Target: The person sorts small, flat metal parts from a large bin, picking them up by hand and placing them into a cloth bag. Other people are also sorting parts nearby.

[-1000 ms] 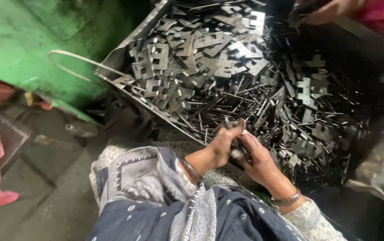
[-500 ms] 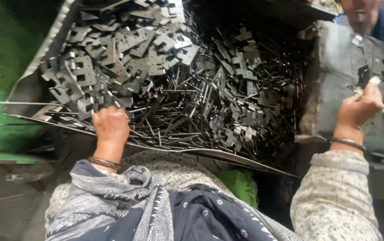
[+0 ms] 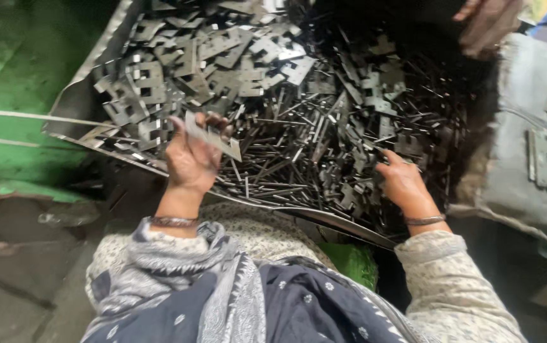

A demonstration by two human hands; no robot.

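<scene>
Metal workshop: tray (image 3: 80, 95) of stamped steel parts (image 3: 222, 57)

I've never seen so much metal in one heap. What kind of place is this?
Probably a small metal workshop or factory. A big metal tray is piled with flat stamped metal pieces and thin rods. The left hand holds a few pieces; the right hand rests in the pile beside green-painted machinery.

Dim, flat light falls from above, glinting faintly off the upper-left metal pieces (image 3: 210, 57), while the tray's far right sinks into deep shadow. Motion blur softens the whole frame, perhaps worst at the top edge; the hands (image 3: 191, 159) smear slightly.
</scene>
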